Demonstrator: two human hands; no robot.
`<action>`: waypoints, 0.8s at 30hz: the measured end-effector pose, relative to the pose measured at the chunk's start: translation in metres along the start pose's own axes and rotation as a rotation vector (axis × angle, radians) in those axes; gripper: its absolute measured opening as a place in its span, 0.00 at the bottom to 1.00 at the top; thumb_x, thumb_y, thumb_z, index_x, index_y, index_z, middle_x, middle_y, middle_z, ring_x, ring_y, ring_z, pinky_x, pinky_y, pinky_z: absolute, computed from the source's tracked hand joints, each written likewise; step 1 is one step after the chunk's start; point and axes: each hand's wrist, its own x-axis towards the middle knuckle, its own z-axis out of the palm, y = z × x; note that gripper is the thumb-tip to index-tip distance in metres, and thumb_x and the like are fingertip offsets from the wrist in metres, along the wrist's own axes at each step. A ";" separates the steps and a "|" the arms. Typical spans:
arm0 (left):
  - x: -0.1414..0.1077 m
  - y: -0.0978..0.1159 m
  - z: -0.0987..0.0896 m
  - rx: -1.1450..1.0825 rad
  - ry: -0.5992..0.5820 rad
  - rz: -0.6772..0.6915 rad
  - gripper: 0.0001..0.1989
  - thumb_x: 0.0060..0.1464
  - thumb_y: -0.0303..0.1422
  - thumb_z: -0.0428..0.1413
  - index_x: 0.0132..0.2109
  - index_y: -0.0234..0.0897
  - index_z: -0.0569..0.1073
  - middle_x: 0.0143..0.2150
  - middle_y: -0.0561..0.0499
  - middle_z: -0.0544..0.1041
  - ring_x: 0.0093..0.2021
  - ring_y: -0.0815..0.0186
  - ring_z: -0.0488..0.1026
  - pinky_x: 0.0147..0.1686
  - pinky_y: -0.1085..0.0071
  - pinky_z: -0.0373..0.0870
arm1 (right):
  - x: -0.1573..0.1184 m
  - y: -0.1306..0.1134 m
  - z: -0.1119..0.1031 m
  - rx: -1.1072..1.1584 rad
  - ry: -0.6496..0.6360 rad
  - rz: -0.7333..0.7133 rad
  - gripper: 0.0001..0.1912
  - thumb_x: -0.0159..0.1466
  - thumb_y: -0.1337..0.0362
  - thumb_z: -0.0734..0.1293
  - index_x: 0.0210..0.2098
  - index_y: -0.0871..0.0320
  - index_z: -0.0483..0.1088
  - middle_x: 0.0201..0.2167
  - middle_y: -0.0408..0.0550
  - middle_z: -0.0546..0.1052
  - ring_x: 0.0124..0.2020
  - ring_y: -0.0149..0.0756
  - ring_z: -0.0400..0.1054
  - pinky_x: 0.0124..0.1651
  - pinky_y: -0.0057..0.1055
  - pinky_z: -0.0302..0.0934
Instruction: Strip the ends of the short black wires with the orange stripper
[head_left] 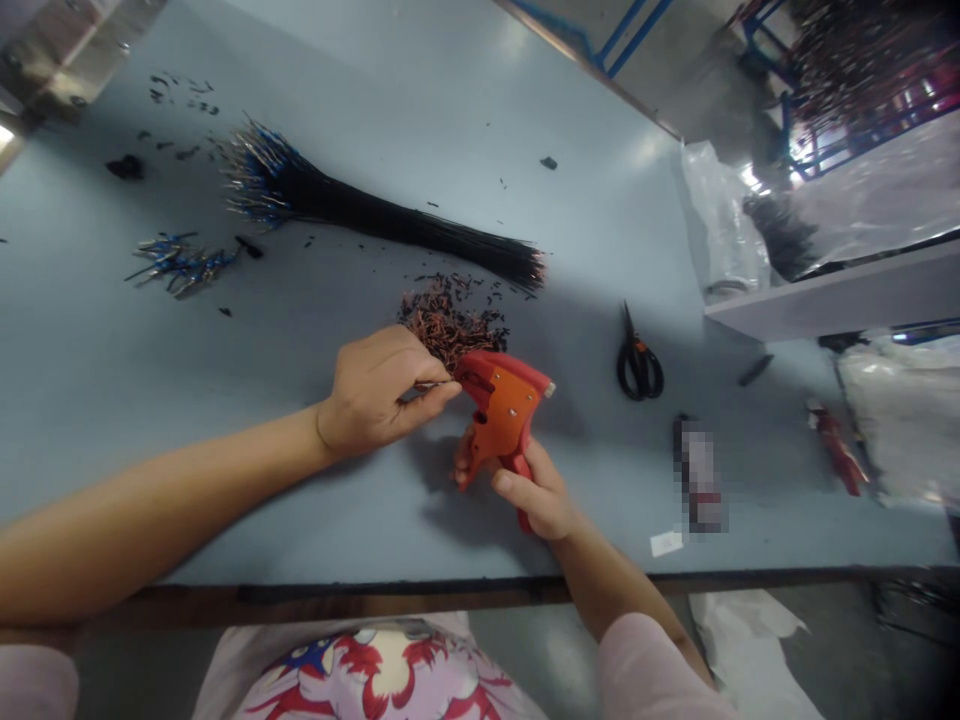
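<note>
My right hand (536, 490) is wrapped round the handles of a red and orange wire stripper (510, 408), its jaws pointing left. My left hand (390, 390) pinches a thin dark wire (435, 383) at the mouth of the stripper; most of the wire is hidden by the fingers. Just beyond the jaws lies a heap of copper-coloured and black wire scraps (442, 320). Farther back a long bundle of black wires (390, 220) lies across the table, with blue and metal terminals at its left end and bare copper ends at its right.
Black-handled scissors (640, 370) lie to the right, near a pixelated object (699, 475) and a white paper slip (667, 543). Red-handled pliers (838, 450) sit farther right by plastic bags (900, 410). Loose blue terminal pieces (180, 265) lie at the left.
</note>
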 end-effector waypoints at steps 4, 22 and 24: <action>0.000 -0.001 0.002 -0.012 0.013 0.024 0.04 0.56 0.31 0.56 0.33 0.38 0.72 0.27 0.52 0.77 0.28 0.68 0.70 0.32 0.70 0.67 | 0.000 -0.001 0.001 0.007 -0.001 0.010 0.20 0.61 0.56 0.69 0.49 0.57 0.64 0.38 0.50 0.70 0.38 0.40 0.67 0.42 0.42 0.66; 0.000 -0.002 0.003 -0.030 0.030 0.062 0.06 0.57 0.31 0.56 0.31 0.36 0.71 0.25 0.52 0.75 0.27 0.70 0.68 0.31 0.72 0.65 | 0.000 0.000 0.000 0.002 -0.011 -0.005 0.21 0.60 0.56 0.70 0.48 0.57 0.64 0.37 0.49 0.70 0.38 0.40 0.67 0.41 0.40 0.66; 0.001 -0.002 0.003 -0.028 0.033 0.058 0.07 0.57 0.31 0.56 0.31 0.36 0.71 0.25 0.53 0.75 0.26 0.70 0.68 0.31 0.72 0.65 | 0.000 0.001 0.000 0.001 -0.007 -0.001 0.21 0.60 0.56 0.70 0.49 0.56 0.64 0.37 0.49 0.70 0.38 0.40 0.67 0.41 0.41 0.66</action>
